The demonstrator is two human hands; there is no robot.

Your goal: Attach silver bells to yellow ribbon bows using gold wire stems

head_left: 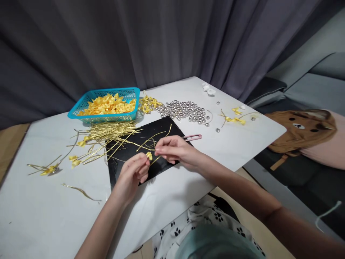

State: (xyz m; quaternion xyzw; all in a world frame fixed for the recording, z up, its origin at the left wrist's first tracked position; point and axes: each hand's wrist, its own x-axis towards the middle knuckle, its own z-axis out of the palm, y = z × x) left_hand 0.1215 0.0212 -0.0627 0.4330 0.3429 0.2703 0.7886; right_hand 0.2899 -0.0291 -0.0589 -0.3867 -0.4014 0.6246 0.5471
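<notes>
**While we watch from above, two hands meet over a black board (161, 126)**

As we look down at the white bench (37, 208), the left hand (133, 172) has its thumb and fingers clamped on a small yellow bow (149, 155), which sits at the fingertips above the board's near part. Just beside it, the right hand (178, 151) has thumb and forefinger pressed together on what seems to be a thin strand (155, 148), though it is too fine for us to trace where it runs.

Behind the hands we find loose gold wires (113, 130) in a heap, some crossing onto the board, with more yellow bows (75, 161) lying to the left among stray lengths. A blue basket (107, 117) stands beyond the heap, and we see it well filled with yellow pieces (107, 104). To its right, silver beads (185, 109) spread over the bench, and a pink-handled tool (194, 137) lies partly on the board's right edge. Further right we notice a few yellow bits (235, 120) on stems, and near the far corner, something white (208, 89). A brown bear-faced bag (304, 131) rests beside the bench, below the grey curtain (167, 43).
</notes>
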